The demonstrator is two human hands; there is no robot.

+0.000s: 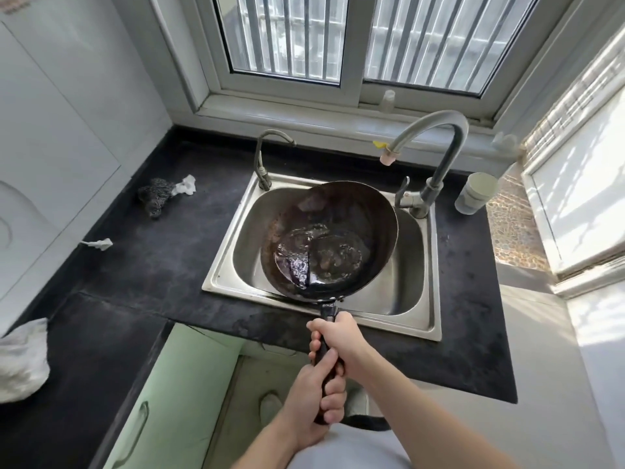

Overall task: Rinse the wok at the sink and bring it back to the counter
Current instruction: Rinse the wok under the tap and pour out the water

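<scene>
Wok handle (327, 311) mostly hidden under my grip: right hand (338, 343) wraps it nearer the pan, left hand (314, 397) clamps the end. Wok (329, 238) is over the steel sink (419, 299), dark water pooled inside; it covers most of the basin, rim contact unclear. Crumpled white bundle (20, 360) is cut off at the frame's left edge. Count: tall faucet (439, 147) and short faucet (267, 154), two in all; paper scraps (185, 187), two; scouring pad (154, 198), one; cup (475, 192), one.

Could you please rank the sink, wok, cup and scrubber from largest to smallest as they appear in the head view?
1. sink
2. wok, held above the sink and so nearer the camera
3. cup and scrubber look about alike, so I would not rank them.
</scene>
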